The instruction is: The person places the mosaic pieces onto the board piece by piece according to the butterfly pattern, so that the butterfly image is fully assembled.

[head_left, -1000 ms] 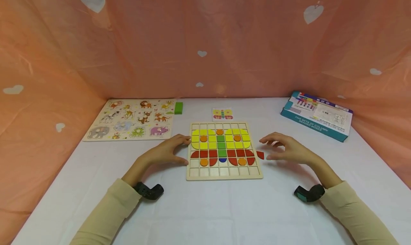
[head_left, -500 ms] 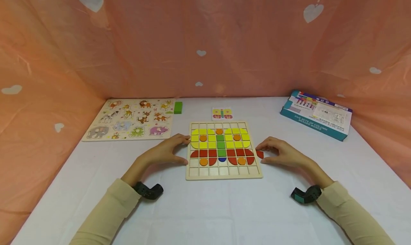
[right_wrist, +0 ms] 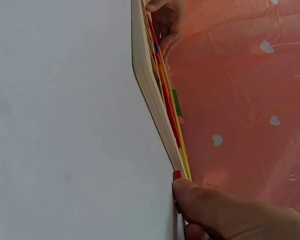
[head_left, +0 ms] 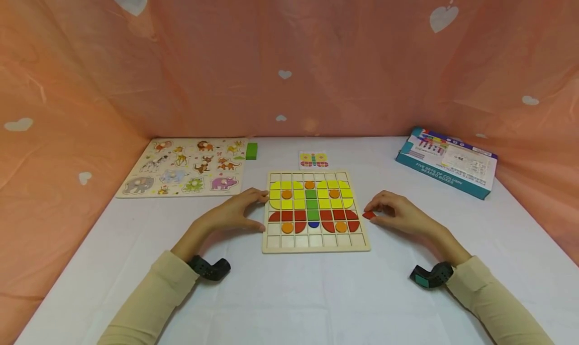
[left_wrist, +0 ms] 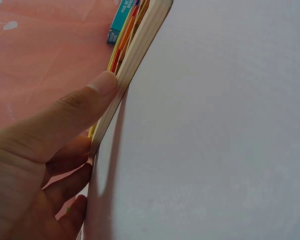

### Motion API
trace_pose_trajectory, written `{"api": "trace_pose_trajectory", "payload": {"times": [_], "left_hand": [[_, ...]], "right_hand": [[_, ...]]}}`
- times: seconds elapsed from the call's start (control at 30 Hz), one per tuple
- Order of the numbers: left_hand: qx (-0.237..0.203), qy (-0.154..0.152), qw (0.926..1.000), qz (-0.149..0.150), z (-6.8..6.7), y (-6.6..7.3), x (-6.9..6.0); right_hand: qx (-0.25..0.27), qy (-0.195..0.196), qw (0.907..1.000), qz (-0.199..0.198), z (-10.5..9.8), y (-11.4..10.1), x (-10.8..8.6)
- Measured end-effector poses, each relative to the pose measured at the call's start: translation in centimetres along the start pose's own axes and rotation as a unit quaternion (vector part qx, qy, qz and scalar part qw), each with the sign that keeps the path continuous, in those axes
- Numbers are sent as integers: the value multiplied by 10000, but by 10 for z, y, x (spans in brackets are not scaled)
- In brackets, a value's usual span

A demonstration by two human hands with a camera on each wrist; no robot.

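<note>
A wooden grid board (head_left: 320, 241) lies mid-table, bearing a butterfly pattern of yellow, red, green, orange and blue tiles. My left hand (head_left: 231, 214) rests at the board's left edge. In the left wrist view its thumb (left_wrist: 104, 82) touches the wooden side and the other fingers lie along the same edge. Just off the board's right edge, my right hand (head_left: 404, 214) pinches a small red tile (head_left: 368, 215) between thumb and fingers. In the right wrist view the red tile (right_wrist: 177, 175) shows past the thumb, close to the board's side; most of it is hidden.
Behind the board lies a small butterfly pattern card (head_left: 313, 160). At the back left are an animal peg puzzle (head_left: 190, 169) and a green block (head_left: 251, 151). A teal-edged box (head_left: 445, 161) lies at the back right. Pink cloth (head_left: 289, 99) hangs behind the table.
My right hand has moved left to the red tile beside the board and taken it between thumb and fingers, tilting it. The left hand has stayed in place.
</note>
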State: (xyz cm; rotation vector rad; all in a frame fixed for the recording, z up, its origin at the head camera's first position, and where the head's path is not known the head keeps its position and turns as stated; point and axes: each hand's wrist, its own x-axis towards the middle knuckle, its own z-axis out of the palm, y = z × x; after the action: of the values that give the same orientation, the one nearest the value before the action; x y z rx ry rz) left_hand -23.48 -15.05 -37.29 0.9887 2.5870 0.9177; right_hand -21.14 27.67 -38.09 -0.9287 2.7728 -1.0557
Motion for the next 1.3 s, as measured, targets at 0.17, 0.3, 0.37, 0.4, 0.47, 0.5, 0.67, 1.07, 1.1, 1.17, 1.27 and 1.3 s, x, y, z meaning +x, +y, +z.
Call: {"api": "trace_pose_trajectory", "payload": {"times": [0.17, 0.3, 0.37, 0.4, 0.47, 0.5, 0.67, 1.07, 1.1, 1.17, 1.27, 1.3], "left_hand": [[10, 20, 10000, 19, 0, 0, 0], [28, 42, 10000, 59, 0, 1, 0], [24, 39, 10000, 64, 0, 1, 1], [22, 35, 10000, 70, 0, 1, 1], [-14, 21, 10000, 33, 1, 1, 1], [-9, 18, 10000, 42, 1, 1, 2], [25, 25, 10000, 58, 0, -1, 2], [-70, 58, 9998, 173, 0, -4, -1], [-75, 61, 9998, 185, 0, -5, -1], [-75, 56, 9997, 206, 0, -5, -1], [-59, 56, 9998, 200, 0, -5, -1], [-48, 62, 9998, 198, 0, -5, 0]], "right_hand": [[-188, 87, 9996, -179, -3, -2, 2], [-130, 244, 9990, -339, -4, -17, 11], [-75, 295, 9987, -399, -1, -28, 20], [-37, 294, 9987, -427, 1, -34, 26], [31, 239, 9989, -410, 9, -49, 37], [59, 182, 9989, -425, 14, -57, 43], [22, -106, 9960, -884, 45, -90, 72], [-97, -730, 9897, -1231, 104, -121, 108], [-127, -730, 9900, -1203, 107, -121, 108], [-223, -703, 9901, -1192, 110, -120, 109], [-331, -660, 9897, -1224, 112, -119, 109], [-380, -634, 9896, -1232, 113, -119, 109]]}}
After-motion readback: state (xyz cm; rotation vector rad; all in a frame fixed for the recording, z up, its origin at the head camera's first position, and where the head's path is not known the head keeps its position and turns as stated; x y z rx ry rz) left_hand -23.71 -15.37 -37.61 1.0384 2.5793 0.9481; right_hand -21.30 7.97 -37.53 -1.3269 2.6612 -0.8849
